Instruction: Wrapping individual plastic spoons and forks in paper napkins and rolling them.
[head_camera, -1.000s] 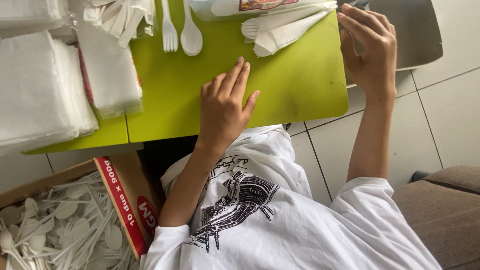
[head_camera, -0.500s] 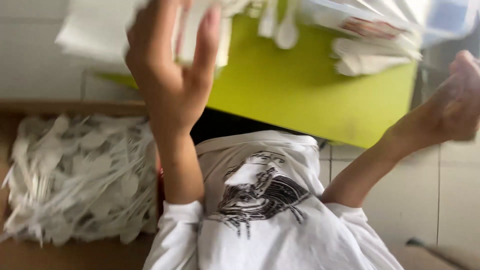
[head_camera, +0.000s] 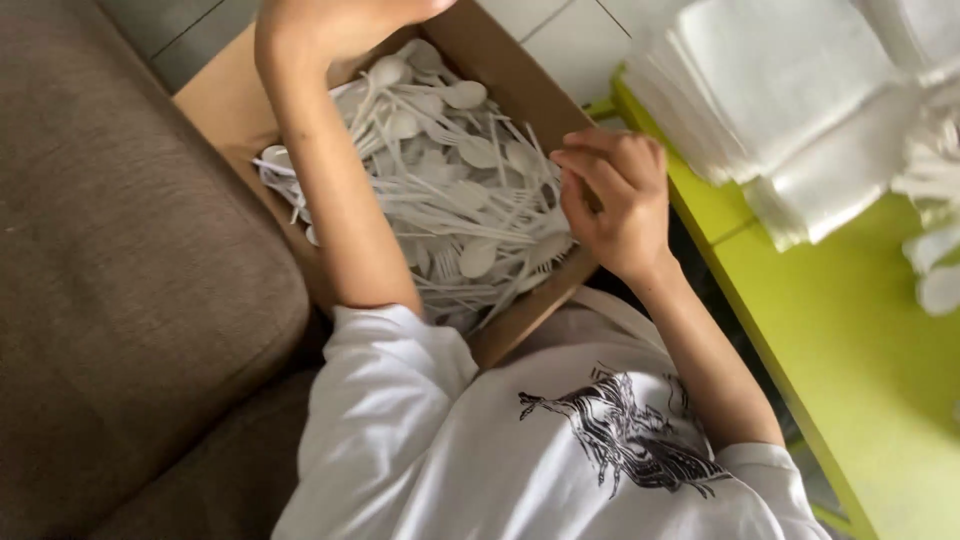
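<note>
Item: cardboard box (head_camera: 520, 95), open-topped, beside a brown sofa seat (head_camera: 130, 300) and just across a narrow gap from a lime-green table (head_camera: 850, 350). Contents: a loose, tangled heap of white plastic cutlery (head_camera: 450, 190), mostly spoons with some forks, handles crossing at every angle. Right hand (head_camera: 615, 195): at the box's table-side edge, fingers curled narrow with the tips pinching down among the handles; whether a piece is already held between them cannot be told. Left hand (head_camera: 340, 25): at the box's far end, mostly cut off by the top of the view, so its grip cannot be told; its forearm lies across the heap. On the table, beyond the box: stacks of white paper napkins (head_camera: 790, 100). Handling note, as a judgement: the pieces interlock, so a single handle is best taken near its free end and drawn out along its own length rather than lifted straight up, which would probably drag neighbours over the low box wall; the forearm across the heap may snag pieces as well.
</note>
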